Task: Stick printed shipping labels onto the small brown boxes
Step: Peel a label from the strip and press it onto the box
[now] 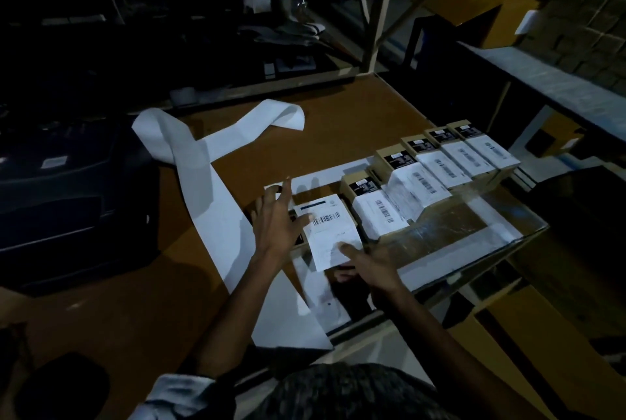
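A person's left hand (276, 221), fingers spread and straight, pressed the upper edge of a white printed shipping label with a barcode (330, 231) onto a small brown cardboard box (298, 245) at the near end of a row on the brown wooden worktop (338, 124). The right hand (367, 263), fingers also straight and grasping nothing, pressed the label's lower edge. Five more labelled brown boxes (437, 165) stood just beside it. A long white strip of backing paper (203, 169) curled across the worktop.
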Tool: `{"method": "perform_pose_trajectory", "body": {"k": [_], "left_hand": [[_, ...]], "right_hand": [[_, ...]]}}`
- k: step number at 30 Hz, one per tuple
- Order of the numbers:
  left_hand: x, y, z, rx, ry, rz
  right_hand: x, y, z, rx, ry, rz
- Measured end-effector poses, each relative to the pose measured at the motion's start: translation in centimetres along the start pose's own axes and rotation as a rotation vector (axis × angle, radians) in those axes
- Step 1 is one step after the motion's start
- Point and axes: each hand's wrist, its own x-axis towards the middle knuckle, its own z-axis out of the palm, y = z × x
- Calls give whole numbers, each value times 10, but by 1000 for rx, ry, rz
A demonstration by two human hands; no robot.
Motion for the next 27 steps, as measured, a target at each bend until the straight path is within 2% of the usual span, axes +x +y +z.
{"method": "perform_pose_trajectory", "body": {"k": [1,3,5,7,9,12,15,18,21,27], "left_hand": [[-5,-5,1,-30,25,-6],[-10,-15,6,-130,49,-13],[-14,-21,11,-253,57,8],[-18,-23,13,-371,48,22],[-22,-20,13,-482,45,12],[-27,-17,14,-568,63,-19],[-28,-17,16,-594,80,-53],[-29,-14,14,-620,99,-80],[-31,-12,16,-646,113,-93],[-30,-11,17,-647,127,-99]], "right_hand": [[-4,-3,-5,-49,-34,26],[-12,-7,-16,-314,-87,-6],[-23,-13,-26,-624,21,-233],[-33,-19,-26,-950,234,-472],[-38,-28,-13,-1122,349,-690],[-27,-29,17,-1365,303,-715],[-10,-12,38,-1474,198,-682],[3,-9,33,-1461,231,-677],[9,-13,21,-1384,314,-574],[-1,-8,38,-1477,212,-677]]}}
